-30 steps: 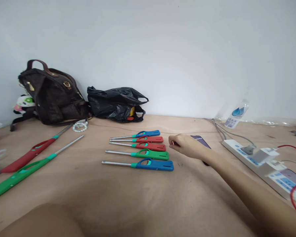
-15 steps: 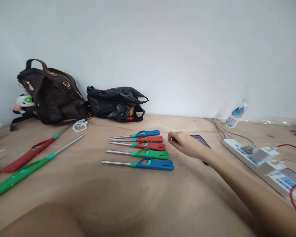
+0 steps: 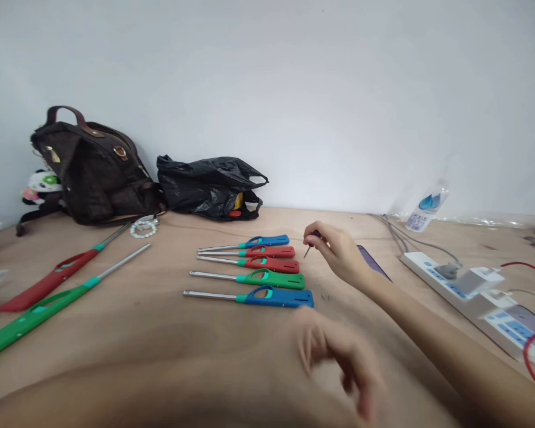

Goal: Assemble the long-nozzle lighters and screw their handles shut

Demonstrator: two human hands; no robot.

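Several short stick lighters lie side by side on the brown table [image 3: 205, 345]: blue [image 3: 267, 241], red [image 3: 271, 252], red [image 3: 273, 265], green [image 3: 274, 279] and blue [image 3: 277, 296]. My right hand [image 3: 336, 251] hovers just right of the red ones, raised off the table. It is pinched on a small screwdriver [image 3: 309, 248] whose thin tip points down and left. My left hand [image 3: 339, 356] is low in the foreground, blurred, with its fingers loose and apart and nothing in them. It is nearest the front blue lighter.
A dark phone [image 3: 374, 261] lies behind my right wrist. White power strips [image 3: 472, 291] with cables lie at the right, near a water bottle [image 3: 425, 208]. At the left are two long lighters, red [image 3: 49, 279] and green [image 3: 35, 312], a brown bag [image 3: 93, 169], a black plastic bag [image 3: 209, 187] and a bead bracelet [image 3: 145, 227].
My right hand has lifted off the phone, now showing the small screwdriver's tip. My left hand and forearm have swung into view from the lower left toward the lighters.
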